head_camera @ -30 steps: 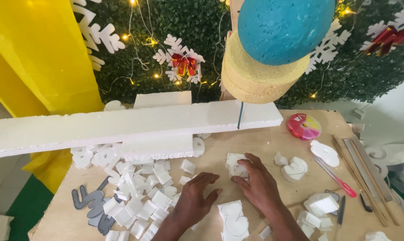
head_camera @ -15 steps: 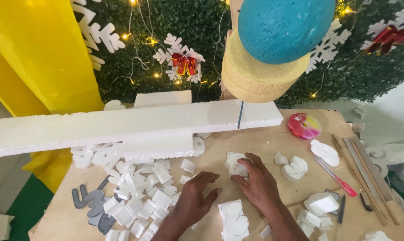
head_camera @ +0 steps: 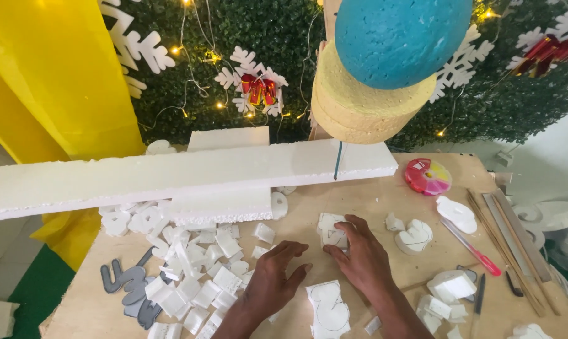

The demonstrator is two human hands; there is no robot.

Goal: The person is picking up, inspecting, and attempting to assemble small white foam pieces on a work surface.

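Note:
My right hand (head_camera: 363,258) rests on the wooden table (head_camera: 372,194), its fingertips gripping a small white foam piece (head_camera: 330,230) with pencil lines on it. My left hand (head_camera: 273,279) lies flat beside it, fingers spread and holding nothing, close to a heap of white foam offcuts (head_camera: 196,263). A foam shape with a drawn outline (head_camera: 328,309) lies between my wrists. A long white foam plank (head_camera: 171,176) spans the table behind, with a thin cutting wire (head_camera: 338,160) passing through it.
Grey cut-out letters (head_camera: 130,285) lie front left. Right side holds a foam heart (head_camera: 414,236), a pink-handled tool (head_camera: 475,250), wooden sticks (head_camera: 516,242), a pink disc (head_camera: 427,176) and more foam bits (head_camera: 450,289). Blue and yellow foam shapes (head_camera: 384,63) hang above; a green hedge wall stands behind.

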